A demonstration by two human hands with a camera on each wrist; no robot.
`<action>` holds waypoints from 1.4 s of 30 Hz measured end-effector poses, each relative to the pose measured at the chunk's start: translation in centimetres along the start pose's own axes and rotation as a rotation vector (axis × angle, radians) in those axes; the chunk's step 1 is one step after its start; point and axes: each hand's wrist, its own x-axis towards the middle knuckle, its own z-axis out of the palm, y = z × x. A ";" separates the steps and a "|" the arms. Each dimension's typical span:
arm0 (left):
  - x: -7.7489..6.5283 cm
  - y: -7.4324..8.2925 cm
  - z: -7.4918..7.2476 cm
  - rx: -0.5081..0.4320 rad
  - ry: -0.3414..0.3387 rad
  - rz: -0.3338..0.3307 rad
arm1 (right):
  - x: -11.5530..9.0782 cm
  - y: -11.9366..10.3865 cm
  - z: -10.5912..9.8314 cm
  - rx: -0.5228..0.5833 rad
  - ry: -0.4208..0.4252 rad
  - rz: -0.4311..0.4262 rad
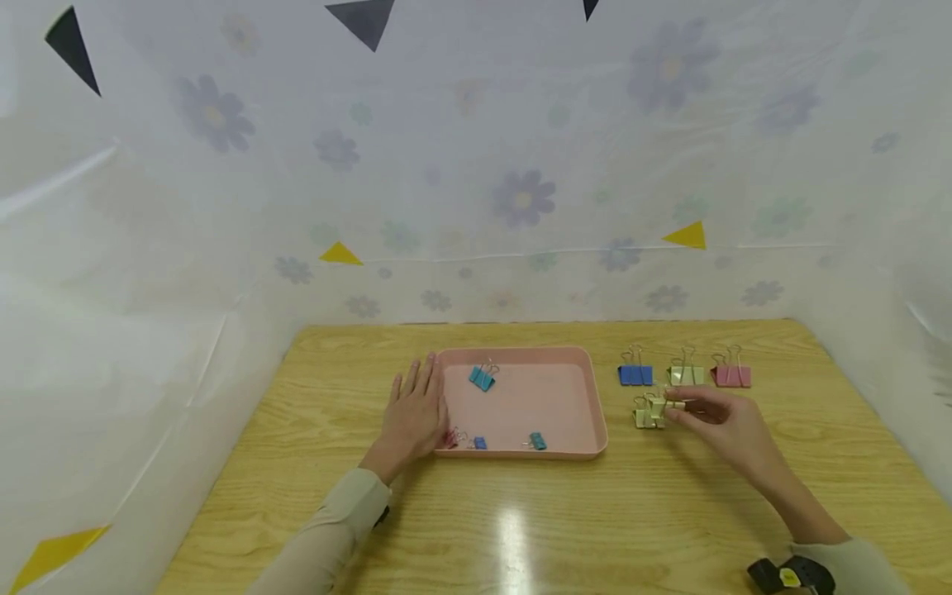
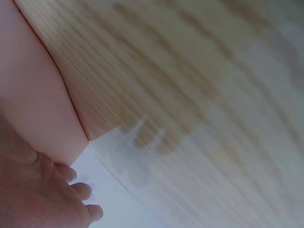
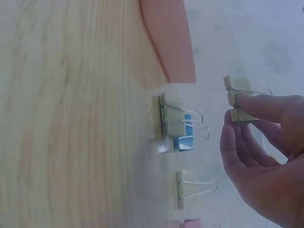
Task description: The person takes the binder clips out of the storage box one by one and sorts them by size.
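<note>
Yellow clip (image 3: 242,84) in right fingers (image 3: 230,148), clips (image 1: 483,379) in pink tray (image 1: 543,405)

The binder clip (image 3: 241,84) in my fingers (image 3: 232,152) is pale yellow, the tray (image 1: 521,454) pink. I see yellowish wood grain on the surface (image 1: 297,463), purple flowers (image 1: 523,198) on the whitish sheet (image 1: 446,207).

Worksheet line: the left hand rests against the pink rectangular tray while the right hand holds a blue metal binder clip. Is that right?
Not quite: the metal binder clip in the right hand is pale yellow, not blue, as the right wrist view shows.
</note>
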 end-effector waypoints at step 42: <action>0.0 -0.3 0.5 0.005 0.018 0.007 | -0.3 5.7 -3.5 -0.267 -0.140 0.184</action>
